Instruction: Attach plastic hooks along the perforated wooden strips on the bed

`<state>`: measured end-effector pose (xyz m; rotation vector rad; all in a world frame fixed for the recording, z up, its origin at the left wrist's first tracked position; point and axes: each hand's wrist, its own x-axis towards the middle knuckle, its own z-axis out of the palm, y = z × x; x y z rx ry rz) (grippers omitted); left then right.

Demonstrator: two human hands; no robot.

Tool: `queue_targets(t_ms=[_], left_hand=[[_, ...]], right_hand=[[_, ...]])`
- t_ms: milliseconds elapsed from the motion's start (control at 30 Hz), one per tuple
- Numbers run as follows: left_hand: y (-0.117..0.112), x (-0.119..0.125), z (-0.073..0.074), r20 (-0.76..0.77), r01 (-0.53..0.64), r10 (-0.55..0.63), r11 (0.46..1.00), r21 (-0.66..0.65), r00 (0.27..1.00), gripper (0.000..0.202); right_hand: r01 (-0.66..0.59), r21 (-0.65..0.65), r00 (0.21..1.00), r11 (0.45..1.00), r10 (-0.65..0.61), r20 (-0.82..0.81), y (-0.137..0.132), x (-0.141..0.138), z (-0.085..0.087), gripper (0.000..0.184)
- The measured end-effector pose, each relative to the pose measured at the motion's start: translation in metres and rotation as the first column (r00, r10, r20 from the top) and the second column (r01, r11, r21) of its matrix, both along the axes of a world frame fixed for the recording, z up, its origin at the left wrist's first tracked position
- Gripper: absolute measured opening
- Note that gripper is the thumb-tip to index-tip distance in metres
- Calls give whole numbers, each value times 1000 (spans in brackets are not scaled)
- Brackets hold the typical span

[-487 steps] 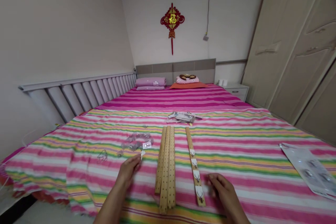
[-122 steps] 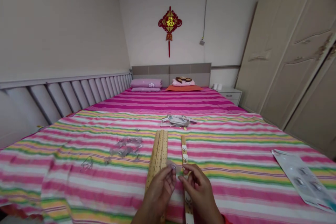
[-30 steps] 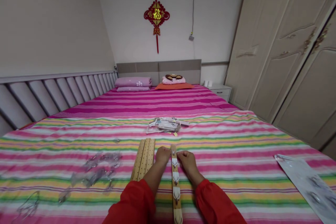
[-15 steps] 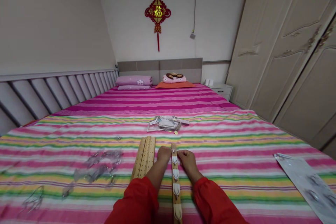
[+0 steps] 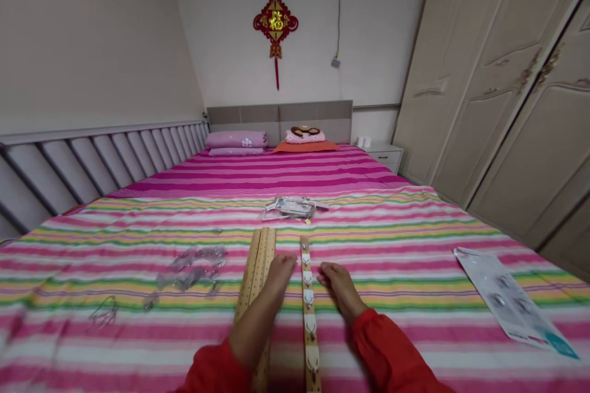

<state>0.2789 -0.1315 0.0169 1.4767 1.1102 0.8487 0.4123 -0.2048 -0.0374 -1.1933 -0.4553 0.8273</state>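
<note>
A narrow wooden strip (image 5: 307, 313) lies lengthwise on the striped sheet, with several white hooks (image 5: 308, 299) in a row along it. A small metal hook sits at its far end. My left hand (image 5: 281, 273) hovers just left of the strip, partly over the perforated wooden strips (image 5: 252, 276); its fingers are loosely extended and apart from the hooks. To the right of the strip, my right hand (image 5: 340, 282) has its fingers loosely bent, and nothing shows in them. Neither hand touches the hooked strip.
Clear plastic packets (image 5: 193, 267) and thin wire pieces (image 5: 105, 312) lie to the left. A packaged bundle (image 5: 292, 207) rests beyond the strips. A plastic hook package (image 5: 511, 301) lies at right. A slatted railing (image 5: 115, 153) borders the bed's left side.
Both hands have drawn away from the hooked strip, one to each side, and come nearer to me. The view has shifted slightly.
</note>
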Motion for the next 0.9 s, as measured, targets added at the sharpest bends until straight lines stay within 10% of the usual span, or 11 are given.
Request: queue_targets(t_ms=[133,300,500,900], left_hand=[[-56,-48,13,155,44,-49,998,37,987,27],[-95,-106,3,177,-217,196,970,109,965,31],[-61,-144,-26,213,-395,358,902,173,909,33],[-28,-161,-78,186,-401,374,905,141,909,36]], right_hand=[[50,24,999,998,-49,-23,-64,-29,0,33],[126,-55,990,991,-129,-54,-145,-77,-25,34],[4,-62,983,998,-15,-186,-184,-130,-58,46],[-98,72,871,993,120,-477,-170,-152,-62,53]])
